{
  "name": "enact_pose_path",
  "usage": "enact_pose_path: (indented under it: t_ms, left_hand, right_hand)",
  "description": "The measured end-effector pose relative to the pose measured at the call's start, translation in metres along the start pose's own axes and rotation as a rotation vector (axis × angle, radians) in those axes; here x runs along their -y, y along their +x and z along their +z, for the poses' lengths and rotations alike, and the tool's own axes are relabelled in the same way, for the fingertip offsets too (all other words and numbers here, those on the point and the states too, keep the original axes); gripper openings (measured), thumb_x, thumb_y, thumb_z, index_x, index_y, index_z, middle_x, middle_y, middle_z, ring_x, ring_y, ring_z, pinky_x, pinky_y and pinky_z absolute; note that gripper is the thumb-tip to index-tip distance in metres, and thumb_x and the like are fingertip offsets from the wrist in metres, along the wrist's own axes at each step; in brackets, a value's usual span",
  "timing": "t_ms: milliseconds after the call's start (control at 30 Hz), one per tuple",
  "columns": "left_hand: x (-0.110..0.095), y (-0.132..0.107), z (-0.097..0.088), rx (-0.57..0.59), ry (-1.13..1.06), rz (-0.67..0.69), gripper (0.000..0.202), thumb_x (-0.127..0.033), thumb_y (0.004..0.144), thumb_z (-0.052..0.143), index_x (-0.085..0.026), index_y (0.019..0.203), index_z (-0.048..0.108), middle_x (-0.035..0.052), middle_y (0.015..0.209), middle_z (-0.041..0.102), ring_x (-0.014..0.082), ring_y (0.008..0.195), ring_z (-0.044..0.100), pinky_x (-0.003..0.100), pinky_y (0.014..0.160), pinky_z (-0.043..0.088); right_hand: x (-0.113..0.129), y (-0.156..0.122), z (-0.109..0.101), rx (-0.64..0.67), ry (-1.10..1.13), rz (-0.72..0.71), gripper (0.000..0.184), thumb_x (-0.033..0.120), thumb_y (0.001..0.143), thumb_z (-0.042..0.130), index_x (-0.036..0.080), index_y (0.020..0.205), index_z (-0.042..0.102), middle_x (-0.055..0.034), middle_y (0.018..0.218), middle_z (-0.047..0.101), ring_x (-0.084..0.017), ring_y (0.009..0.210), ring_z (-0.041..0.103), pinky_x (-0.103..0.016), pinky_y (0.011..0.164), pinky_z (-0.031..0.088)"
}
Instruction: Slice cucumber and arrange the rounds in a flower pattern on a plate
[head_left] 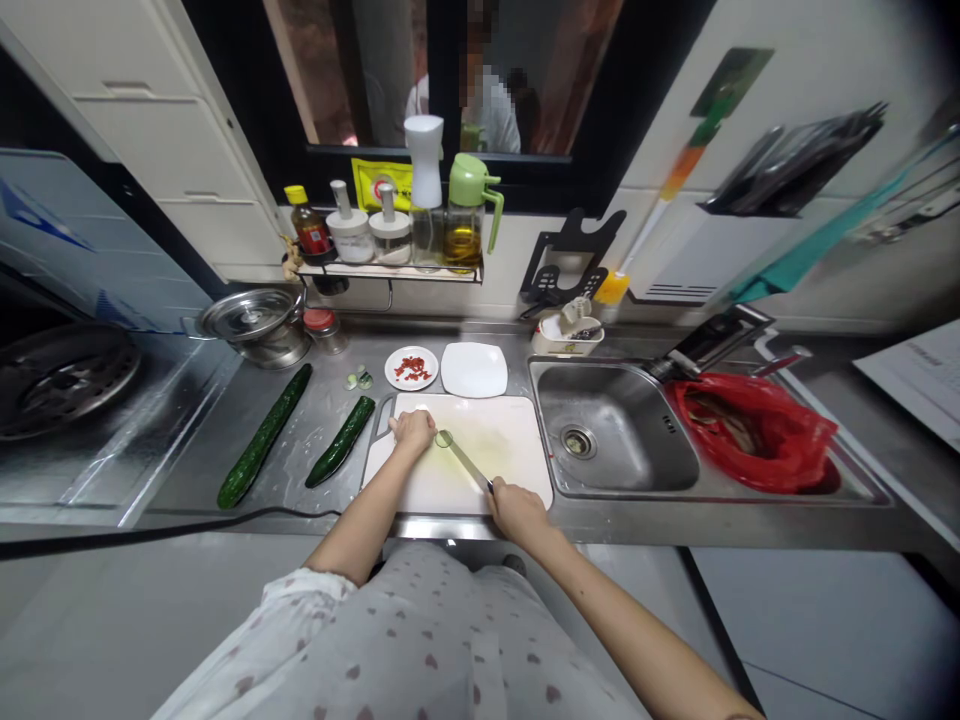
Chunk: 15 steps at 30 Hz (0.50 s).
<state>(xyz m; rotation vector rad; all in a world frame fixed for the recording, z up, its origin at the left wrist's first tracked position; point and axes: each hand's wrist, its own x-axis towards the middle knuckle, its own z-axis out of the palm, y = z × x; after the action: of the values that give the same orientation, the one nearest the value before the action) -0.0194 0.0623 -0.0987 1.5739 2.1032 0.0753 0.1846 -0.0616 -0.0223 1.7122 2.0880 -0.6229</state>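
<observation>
On the white cutting board (495,420), my right hand (519,512) grips a kitchen knife (471,466) by its handle, the blade pointing away and left. A thin round cucumber slice (444,439) is at the blade's tip. Just left of the slice, my left hand (413,432) rests at the board's left side with its fingers curled closed; whatever they hold is hidden. A shorter cut cucumber (340,442) and a long whole cucumber (265,436) lie on the steel counter left of the board. Small cucumber end pieces (358,379) sit behind them.
Behind the board stand a small plate with chopped red pieces (401,381) and a white square plate (474,370). A sink (615,430) is at right, beside a red plastic bag (780,450). A steel pot (274,345) and a jar (325,333) stand back left, below a seasoning rack (390,272).
</observation>
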Motion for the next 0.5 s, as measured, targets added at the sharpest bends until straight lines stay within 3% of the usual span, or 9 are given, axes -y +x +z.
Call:
enact_pose_path:
  t_ms: [500]
  left_hand:
    - [0.0, 0.001, 0.0, 0.0, -0.001, -0.006, 0.008, -0.03, 0.075, 0.063, -0.027, 0.081, 0.069, 0.0058, 0.095, 0.073, 0.029, 0.112, 0.055, 0.044, 0.094, 0.028]
  right_hand:
    - [-0.003, 0.004, -0.022, 0.001, -0.082, -0.056, 0.033, 0.027, 0.098, 0.035, 0.01, 0.117, 0.056, -0.0201, 0.105, 0.07, -0.027, 0.104, 0.066, -0.034, 0.083, 0.047]
